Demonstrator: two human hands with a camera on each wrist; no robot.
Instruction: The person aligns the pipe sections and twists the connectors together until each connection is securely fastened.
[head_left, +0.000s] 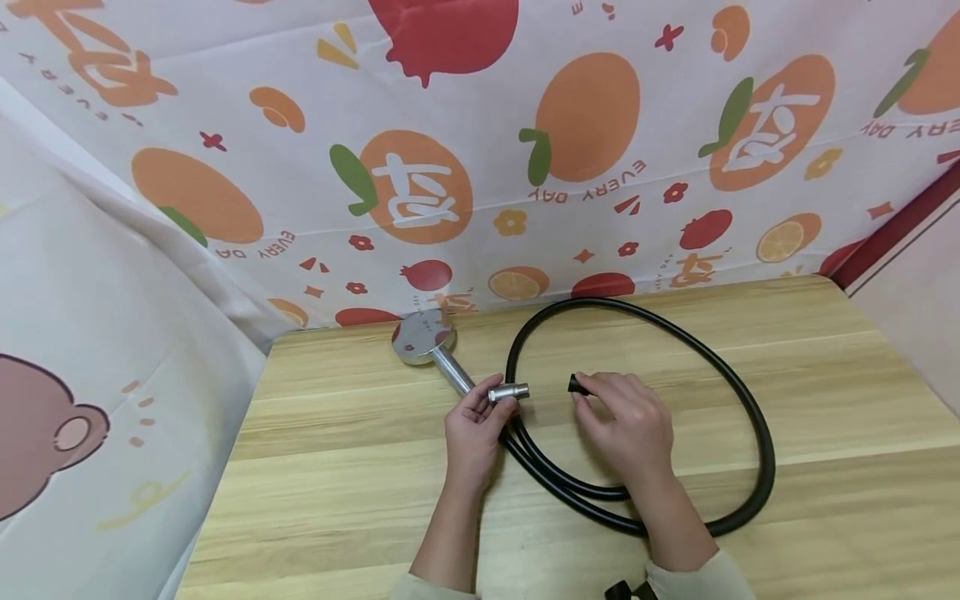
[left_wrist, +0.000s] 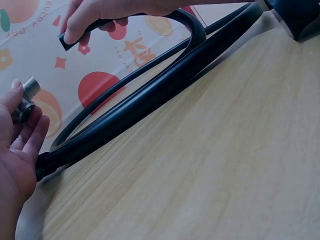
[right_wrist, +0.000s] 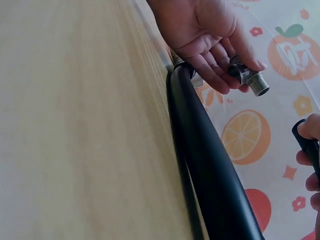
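Note:
My left hand point(head_left: 472, 437) pinches a small silver threaded pipe fitting point(head_left: 510, 392), its threaded end pointing right. Across a short gap, my right hand point(head_left: 633, 421) grips the black end point(head_left: 576, 384) of a shower hose between thumb and fingers. The hose point(head_left: 767, 458) lies in a wide loop on the table, passing under my right forearm. A chrome shower head point(head_left: 422, 337) rests behind my left hand, its handle meeting the hose near that hand. In the right wrist view, the fitting point(right_wrist: 257, 84) shows a dark side opening; the hose end point(right_wrist: 297, 127) is apart from it.
The wood-grain table point(head_left: 337, 500) ends at the back against a fruit-printed cloth point(head_left: 480, 267). Another pale cloth point(head_left: 150, 333) hangs at the left. A black object point(head_left: 619, 591), partly cut off, shows by my right sleeve.

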